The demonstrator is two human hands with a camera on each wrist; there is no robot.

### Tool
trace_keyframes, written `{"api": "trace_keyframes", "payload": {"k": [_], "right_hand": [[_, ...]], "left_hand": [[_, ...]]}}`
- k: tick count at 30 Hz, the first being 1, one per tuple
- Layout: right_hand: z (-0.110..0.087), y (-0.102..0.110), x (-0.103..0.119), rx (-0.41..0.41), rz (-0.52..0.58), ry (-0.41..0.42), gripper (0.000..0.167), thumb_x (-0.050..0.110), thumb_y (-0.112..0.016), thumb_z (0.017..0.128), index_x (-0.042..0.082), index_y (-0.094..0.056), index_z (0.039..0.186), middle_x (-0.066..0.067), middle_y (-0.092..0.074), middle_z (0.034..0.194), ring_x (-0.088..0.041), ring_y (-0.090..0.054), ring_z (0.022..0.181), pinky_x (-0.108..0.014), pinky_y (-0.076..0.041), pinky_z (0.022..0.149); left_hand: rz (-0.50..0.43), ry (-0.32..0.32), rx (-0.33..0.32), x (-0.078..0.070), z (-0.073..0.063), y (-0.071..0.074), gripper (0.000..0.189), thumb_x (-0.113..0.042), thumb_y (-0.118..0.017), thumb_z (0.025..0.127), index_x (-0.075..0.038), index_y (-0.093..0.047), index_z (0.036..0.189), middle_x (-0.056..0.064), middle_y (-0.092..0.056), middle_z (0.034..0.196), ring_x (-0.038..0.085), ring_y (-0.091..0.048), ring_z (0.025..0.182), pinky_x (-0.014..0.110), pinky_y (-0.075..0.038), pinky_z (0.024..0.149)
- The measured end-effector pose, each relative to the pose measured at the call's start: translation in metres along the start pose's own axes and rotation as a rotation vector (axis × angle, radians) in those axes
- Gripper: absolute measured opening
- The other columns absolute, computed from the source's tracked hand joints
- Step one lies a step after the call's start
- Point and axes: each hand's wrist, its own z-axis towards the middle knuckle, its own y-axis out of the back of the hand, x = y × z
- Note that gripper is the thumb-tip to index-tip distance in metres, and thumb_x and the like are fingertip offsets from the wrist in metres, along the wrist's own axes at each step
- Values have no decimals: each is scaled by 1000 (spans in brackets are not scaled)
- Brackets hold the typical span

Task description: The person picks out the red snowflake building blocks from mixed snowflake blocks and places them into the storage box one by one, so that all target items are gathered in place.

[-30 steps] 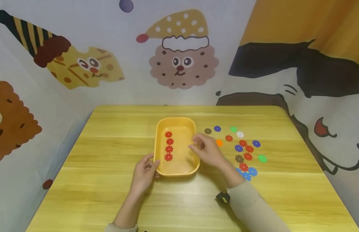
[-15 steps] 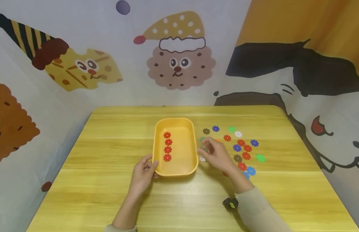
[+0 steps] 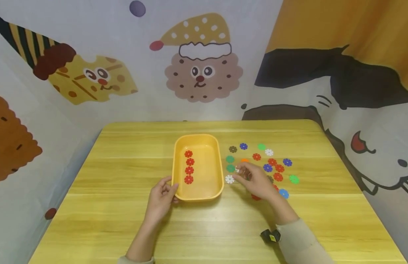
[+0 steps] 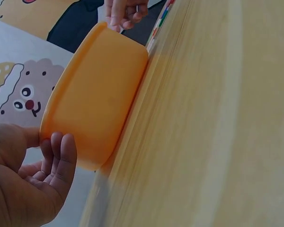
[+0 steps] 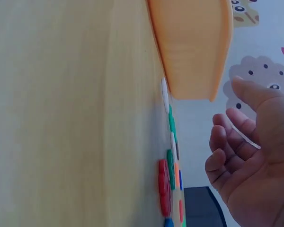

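Observation:
My left hand (image 3: 159, 201) grips the near left corner of a yellow plastic tray (image 3: 208, 172), thumb over the rim and fingers against the outer wall (image 4: 97, 90). A column of several red snowflake discs (image 3: 189, 170) lies along the tray's left side. To the right of the tray, my right hand (image 3: 259, 184) hangs over scattered discs, its fingers loosely curled. In the right wrist view nothing shows between the thumb and fingers of this hand (image 5: 248, 161). A white disc (image 3: 229, 179) lies just left of its fingertips, beside two green discs (image 3: 230, 168).
More discs spread over the table's right side, among them a blue-violet one (image 3: 287, 162), a bright green one (image 3: 294, 179) and a light blue one (image 3: 283, 193). The right forearm covers part of them. A cartoon-printed cloth (image 3: 151, 84) hangs behind the wooden table (image 3: 118, 220).
My right hand has moved right, from over the tray's right rim to above the loose discs, uncovering the white and green ones. The left hand keeps its grip on the tray.

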Motion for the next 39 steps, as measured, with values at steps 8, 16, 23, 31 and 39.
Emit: {"api": "trace_keyframes", "payload": {"k": [8,16,23,31,39], "right_hand": [[-13,11,-11,-5,-44,19,35,21,-81,88,1,-67,114,-2,-70,94,-13,-61,77,-24,-58,67],[-21,18,-21,-2,-67,4,37,20,-79,89,0,-67,118,1,-66,91,-12,-59,76,-23,-57,67],[-32,29,-25,32,-79,-49,42,23,-80,89,1,-66,121,0,-67,93,-12,-61,79,-23,-59,69],[-36,36,-30,137,-98,-66,37,23,-86,82,7,-69,109,2,-65,91,-15,-58,80,-24,-55,66],[-39,44,-30,266,-108,-46,34,27,-92,73,11,-67,91,2,-58,78,-15,-50,70,-24,-47,59]], "left_hand": [[11,19,-5,-1,1,0,49,-10,-64,100,6,-46,143,20,-62,85,22,-67,67,31,-65,63],[18,8,-5,-3,4,0,49,-9,-64,100,7,-47,143,21,-61,85,23,-66,67,31,-65,62],[26,8,13,-3,6,-3,49,-10,-65,100,7,-47,143,19,-61,84,22,-66,67,30,-64,63],[24,-35,15,-1,4,-4,48,-8,-65,100,10,-47,141,16,-61,80,20,-66,63,33,-65,62],[18,-15,14,-2,4,-2,49,-12,-66,100,6,-48,142,16,-61,82,22,-66,66,33,-65,63]]}}
